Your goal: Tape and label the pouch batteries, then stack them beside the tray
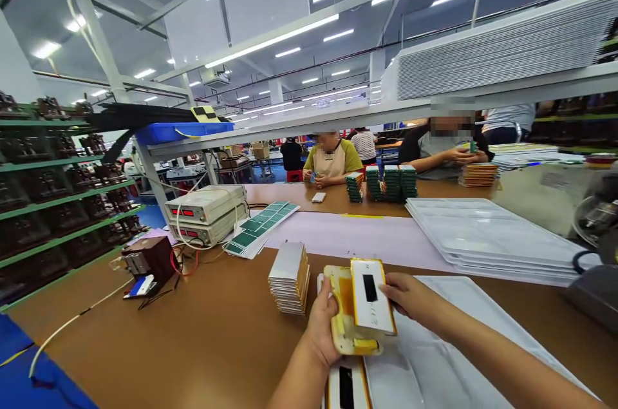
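Observation:
My left hand (322, 322) grips the left side of a translucent yellowish fixture (342, 325). My right hand (403, 293) pinches the right edge of a white battery pack (362, 312) with yellow edges and a black patch. The pack overlaps the right part of the fixture, and what lies under it is hidden. Below the hands, another white pack (355, 389) with a black patch lies at a white tray (454, 338). Left of my left hand stands a tall stack of silvery flat packs (288, 277).
Two stacked instruments (207, 212) with red displays and a dark red device (152, 262) stand at the left. Green-and-white sheets (261, 228) lie behind. White trays (492, 235) are piled at the right. Two people sit across the table near green stacks (391, 183).

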Available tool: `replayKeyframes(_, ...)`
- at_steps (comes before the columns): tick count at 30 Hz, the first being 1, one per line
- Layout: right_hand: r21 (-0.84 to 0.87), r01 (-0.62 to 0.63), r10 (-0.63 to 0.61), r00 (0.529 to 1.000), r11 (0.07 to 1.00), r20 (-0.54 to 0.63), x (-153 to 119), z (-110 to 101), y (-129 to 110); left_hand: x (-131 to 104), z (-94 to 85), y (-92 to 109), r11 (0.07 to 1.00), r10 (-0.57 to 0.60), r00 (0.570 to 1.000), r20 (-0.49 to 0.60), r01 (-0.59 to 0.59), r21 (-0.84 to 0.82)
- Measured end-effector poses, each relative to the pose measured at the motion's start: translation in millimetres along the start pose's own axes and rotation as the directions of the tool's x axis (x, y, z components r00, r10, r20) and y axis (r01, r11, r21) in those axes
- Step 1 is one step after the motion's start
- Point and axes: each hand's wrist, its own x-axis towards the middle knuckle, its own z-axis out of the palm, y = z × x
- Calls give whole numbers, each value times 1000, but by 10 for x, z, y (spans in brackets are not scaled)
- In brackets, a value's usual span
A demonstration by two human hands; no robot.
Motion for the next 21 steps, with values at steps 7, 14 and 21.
replayKeyframes(7,-534,-7,-19,999,845,-43,184,12,-13,11,-73,36,994,20,993,-115,-32,-104)
replayKeyframes(14,-848,-144,59,989,510,-133,252,-269,214,29,-20,48,998,37,969,-244,-50,-47)
replayKeyframes(21,-873,-66,-26,996,484,-90,295,-79,494,-81,71,29,991,132,873,-469,-101,92)
